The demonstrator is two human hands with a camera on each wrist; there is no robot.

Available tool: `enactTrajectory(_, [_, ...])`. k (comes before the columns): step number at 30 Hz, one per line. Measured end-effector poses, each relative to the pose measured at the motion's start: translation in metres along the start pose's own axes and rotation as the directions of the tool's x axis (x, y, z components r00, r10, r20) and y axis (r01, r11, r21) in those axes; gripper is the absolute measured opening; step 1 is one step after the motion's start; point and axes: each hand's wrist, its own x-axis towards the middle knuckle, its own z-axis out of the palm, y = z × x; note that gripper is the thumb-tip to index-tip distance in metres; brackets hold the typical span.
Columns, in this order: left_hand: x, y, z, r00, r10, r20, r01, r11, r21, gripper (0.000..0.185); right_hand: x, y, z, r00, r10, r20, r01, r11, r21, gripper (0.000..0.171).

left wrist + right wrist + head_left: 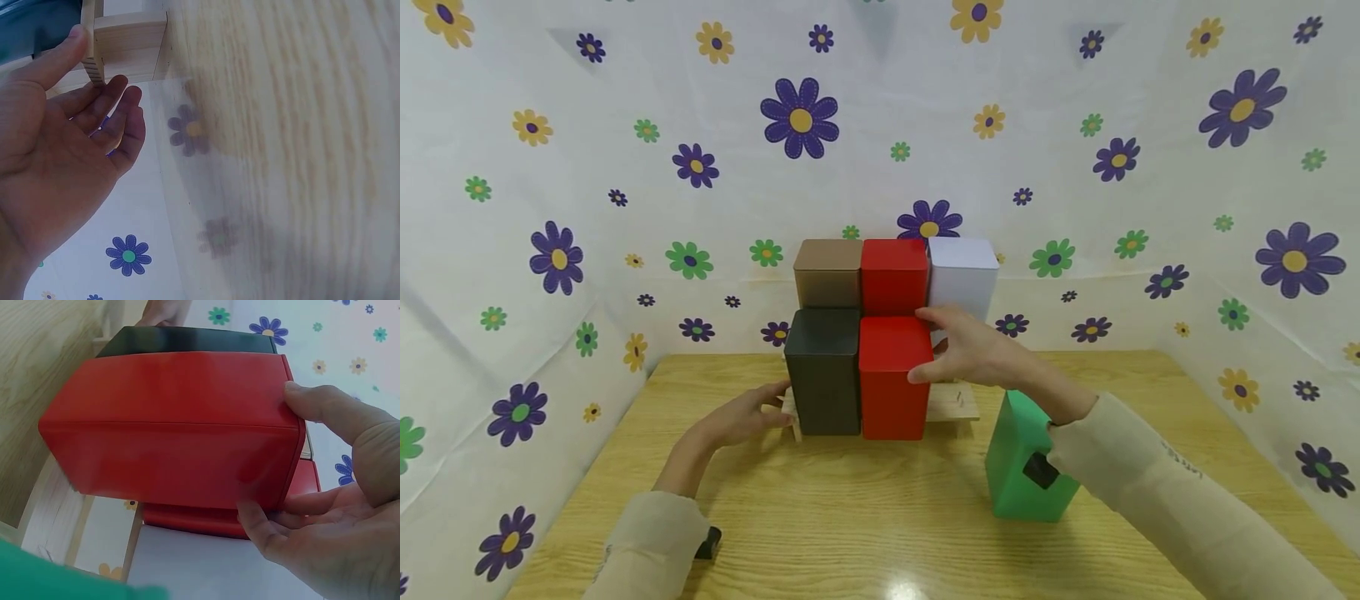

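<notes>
My right hand (pixel 973 350) is at the front red box (pixel 895 400), fingers on its right side and thumb at its top. In the right wrist view, thumb and fingertips grip the box's end. The box stands on a low wooden rack (pixel 951 404), beside a black box (pixel 826 383). At the rack's left end, my left hand (pixel 745 417) holds the wood. The left wrist view shows the thumb against the plank's edge (pixel 92 37), with the other fingers curled behind and below it.
Behind, a brown box (pixel 829 283), another red box (pixel 895 279) and a white box (pixel 962 279) stand in a row. A green box (pixel 1026 467) is on the wooden table (pixel 850 517) under my right forearm. Flowered cloth (pixel 880 108) encloses the table's back and sides.
</notes>
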Motion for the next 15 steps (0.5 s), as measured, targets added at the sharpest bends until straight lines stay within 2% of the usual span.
enactTrajectory(5, [0.000, -0.001, 0.001, 1.000, 0.023, -0.002, -0.023, 1.000, -0.002, 0.069, -0.002, 0.000, 0.002, 1.000, -0.007, 0.010, 0.007, 1.000, 0.006, 0.083])
enactTrajectory(8, [0.000, -0.002, 0.000, 1.000, 0.015, 0.000, -0.015, 1.000, -0.010, 0.069, -0.004, 0.000, 0.002, 1.000, -0.031, 0.006, 0.031, 0.999, -0.008, 0.084])
enactTrajectory(15, [-0.001, -0.001, 0.000, 1.000, 0.022, 0.001, -0.022, 1.000, -0.001, 0.071, -0.021, -0.012, -0.010, 0.997, -0.076, -0.029, 0.074, 0.996, -0.052, 0.080])
